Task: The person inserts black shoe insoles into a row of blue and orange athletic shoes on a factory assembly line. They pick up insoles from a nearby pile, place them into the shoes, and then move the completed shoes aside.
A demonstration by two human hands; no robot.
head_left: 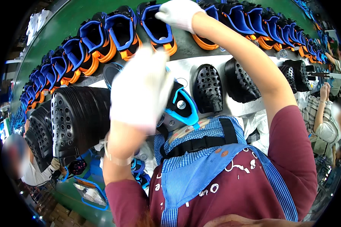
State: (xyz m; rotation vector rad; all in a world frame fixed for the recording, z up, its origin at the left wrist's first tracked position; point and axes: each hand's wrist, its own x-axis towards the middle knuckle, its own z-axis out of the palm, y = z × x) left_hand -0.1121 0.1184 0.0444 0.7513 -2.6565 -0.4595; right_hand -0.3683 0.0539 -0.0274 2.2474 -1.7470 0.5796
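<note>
My right hand (180,14), in a white glove, reaches to the far row and is closed at the collar of a black shoe (155,24) with blue lining and an orange heel. Its fingertips are partly hidden. My left hand (140,87), also gloved, is smeared by motion, so its fingers cannot be made out. It is raised in front of a black shoe (183,108) with a light blue collar, close to my apron. The hand hides part of this shoe; whether it touches it cannot be told.
Rows of blue-lined shoes (74,55) curve along the green surface (155,3). Black shoe-shaped blocks with round holes (208,89) stand on the metal bench (225,109); a larger stack (81,119) stands left. Other people (327,126) are at both sides.
</note>
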